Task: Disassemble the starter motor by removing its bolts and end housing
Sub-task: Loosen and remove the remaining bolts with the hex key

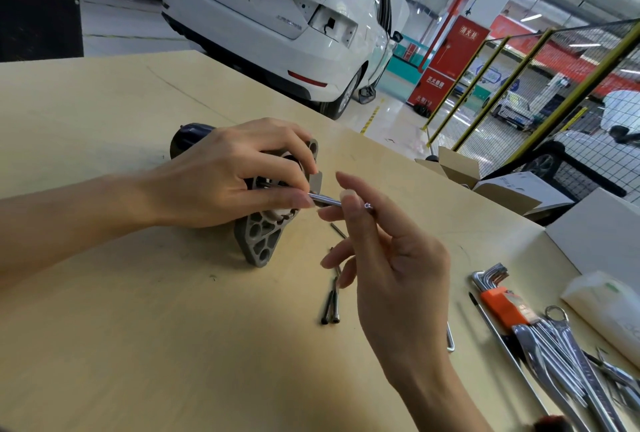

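The tabletop is carrying the starter motor, lying on its side, dark body away, grey webbed end housing facing the person. It is looking heavy and rigid; gripping the body seems safest. The left hand is steadying it, fingers curled closed around the housing. The right hand is pinching a slim, probably slippery bolt. Removed bolts are lying nearby.

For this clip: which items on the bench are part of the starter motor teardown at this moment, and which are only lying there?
In use: starter motor; its end housing; silver rod-like tool pinched by left hand and right hand; two loose long bolts.

Lying about: hex key set; spanners; cardboard boxes; white bag.
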### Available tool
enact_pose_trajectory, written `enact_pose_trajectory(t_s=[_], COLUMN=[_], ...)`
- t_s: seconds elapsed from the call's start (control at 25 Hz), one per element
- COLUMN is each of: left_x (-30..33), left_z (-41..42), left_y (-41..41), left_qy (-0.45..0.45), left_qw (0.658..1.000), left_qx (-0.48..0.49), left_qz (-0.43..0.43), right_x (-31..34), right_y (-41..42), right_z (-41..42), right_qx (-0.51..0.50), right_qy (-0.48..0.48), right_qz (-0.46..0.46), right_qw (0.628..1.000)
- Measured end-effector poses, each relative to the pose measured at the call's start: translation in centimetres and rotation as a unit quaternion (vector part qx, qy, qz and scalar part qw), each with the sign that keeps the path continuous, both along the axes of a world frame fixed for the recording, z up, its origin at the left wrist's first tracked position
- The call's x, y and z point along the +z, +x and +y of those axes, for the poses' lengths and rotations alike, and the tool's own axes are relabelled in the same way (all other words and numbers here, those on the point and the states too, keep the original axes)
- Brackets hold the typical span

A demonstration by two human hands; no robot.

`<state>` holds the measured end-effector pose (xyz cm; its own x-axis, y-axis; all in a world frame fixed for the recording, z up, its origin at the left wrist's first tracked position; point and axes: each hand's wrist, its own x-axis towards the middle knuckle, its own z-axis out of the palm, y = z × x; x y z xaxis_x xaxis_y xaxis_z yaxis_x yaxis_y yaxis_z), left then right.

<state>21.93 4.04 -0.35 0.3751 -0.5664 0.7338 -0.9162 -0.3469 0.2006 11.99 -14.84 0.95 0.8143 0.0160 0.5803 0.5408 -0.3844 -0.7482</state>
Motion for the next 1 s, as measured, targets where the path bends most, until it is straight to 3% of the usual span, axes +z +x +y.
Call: enact_pose_trajectory(t_s=[0.12,0.24,0.32,0.4,0.52,0.8,0.88,1.0], left_x=[0.1,0.2,0.2,0.2,0.2,0.4,0.4,0.4], left_z=[-0.2,-0.3,-0.3,-0.2,0.0,0.2,0.3,0.4], left_y=[0.0,-0.2,-0.3,-0.3,-0.2,-0.1,-0.1,0.0], left_qy=[0.006,0.019,0.018,0.015,0.033,0.029,0.042,0.048], left_qw=[1.0,1.0,1.0,1.0,0.999,0.999,0.999,0.998], left_qx=[0.001,0.01,0.013,0.01,0.002,-0.011,-0.014,-0.019], left_qz=[-0.009,-0.019,-0.02,-0.016,-0.016,0.011,0.013,0.023], right_x=[0.2,0.6,0.7,0.5,0.2,1.6,1.6,0.9], right_y=[-0.2,-0.1,-0.1,0.0,0.2,1.4,1.6,1.9], right_z=[0.0,-0.3,-0.2,-0.3,-0.9,-3.5,-4.4,-4.2], right_qx=[0.003,0.04,0.072,0.094,0.083,0.162,0.103,-0.034], right_qy=[-0.008,0.07,0.108,0.098,-0.002,-0.064,-0.185,-0.348], right_qz=[0.1,0.244,0.27,0.235,0.152,0.163,0.079,-0.119], right_qw=[0.995,0.966,0.954,0.962,0.985,0.971,0.974,0.929])
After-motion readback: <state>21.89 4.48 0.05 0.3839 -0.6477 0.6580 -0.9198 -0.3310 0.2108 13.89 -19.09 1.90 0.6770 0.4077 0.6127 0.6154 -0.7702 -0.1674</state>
